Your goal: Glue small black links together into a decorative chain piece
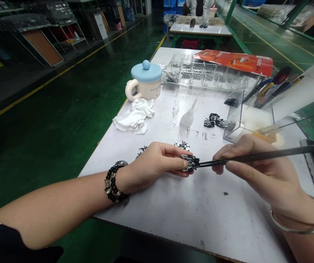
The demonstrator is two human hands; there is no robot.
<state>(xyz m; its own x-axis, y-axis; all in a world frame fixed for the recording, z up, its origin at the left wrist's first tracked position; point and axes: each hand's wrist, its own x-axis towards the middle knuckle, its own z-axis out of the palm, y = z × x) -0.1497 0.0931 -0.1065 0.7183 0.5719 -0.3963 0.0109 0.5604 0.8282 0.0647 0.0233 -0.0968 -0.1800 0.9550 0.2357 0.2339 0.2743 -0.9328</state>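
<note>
1. With our left grip (151, 166), we are pinching the small black-and-silver part (190, 163) between thumb and fingers, above the surface (173, 219), between its near edge and the little metal pieces (183, 146).
2. With our right grip (269, 173), we are closing thumb and fingers around the dark tweezers (244, 158), bringing them from the right-edge side.
3. We are holding the tips at the part's right end; whether they are pinching something there, we cannot tell.
4. For good control, we are needing steady support from the left fingers and only light pressure from the tweezers.
5. Working low over the surface is helping, because a slipping part is then falling only shortly.
</note>
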